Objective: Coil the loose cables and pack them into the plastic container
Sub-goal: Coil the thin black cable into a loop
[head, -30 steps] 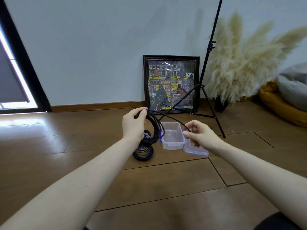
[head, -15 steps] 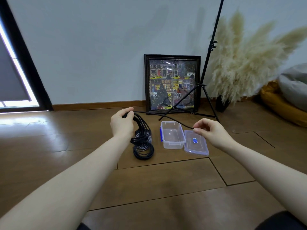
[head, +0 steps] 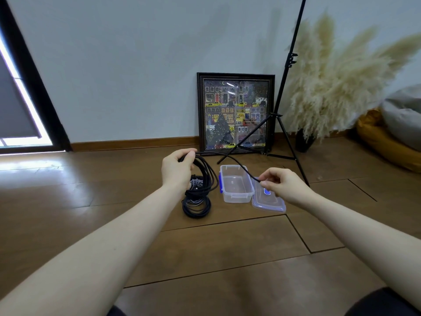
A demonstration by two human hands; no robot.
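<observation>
Black cable [head: 206, 176]: partly coiled, loops hang above the floor, one strand runs right over the container. Coiled cables [head: 196, 205]: flat on floor, left of container. Container [head: 237, 184]: clear, open, empty, blue clip on its left side. Lid [head: 268, 200]: flat, touching its right side.

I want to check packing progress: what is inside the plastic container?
The plastic container holds no cable; its clear bottom shows. Only the black cable crosses above its far end.

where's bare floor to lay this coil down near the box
Bare floor lies in front of the plastic container and lid, toward the person, and left of the coiled cables. Crowded: behind the container, by the tripod legs and picture frame.
</observation>
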